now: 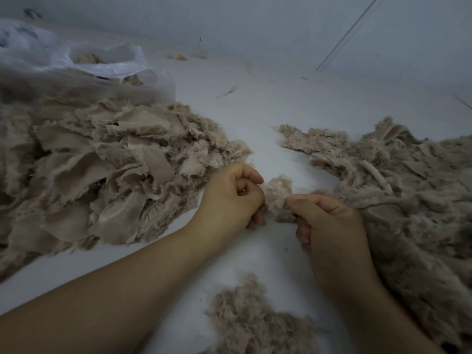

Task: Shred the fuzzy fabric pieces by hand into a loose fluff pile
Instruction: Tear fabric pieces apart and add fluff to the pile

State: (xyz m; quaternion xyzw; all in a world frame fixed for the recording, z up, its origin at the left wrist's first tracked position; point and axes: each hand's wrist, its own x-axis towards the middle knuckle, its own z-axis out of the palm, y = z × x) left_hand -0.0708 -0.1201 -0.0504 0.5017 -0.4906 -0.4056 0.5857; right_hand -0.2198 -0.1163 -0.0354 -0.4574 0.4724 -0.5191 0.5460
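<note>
Small beige fuzzy fabric piece (278, 198) pinched between both hands above the white work surface (268, 111), near the middle of the view. Long axis hard to tell for so bunched a scrap; fluffy end sticking up and away from the person, lower end tucked down between the two fists. Left hand (233, 195) clenched on the piece's left edge, fingers curled under, thumb on top. Right hand (329, 221) gripping its right edge, thumb pointing left along the top, fingers folded beneath. Both forearms reaching in from the near edge.

To the left, touching the left hand's knuckle side, a big heap of torn fabric pieces (102, 169), smooth backing showing on many. To the right, a second heap of fuzzy strips and fluff (408, 187), running under the right wrist. Nearer, between the forearms, a smaller loose fluff pile (245, 318). Far left, a translucent plastic bag (84, 65), more beige material inside. Pale wall (281, 29) behind.
</note>
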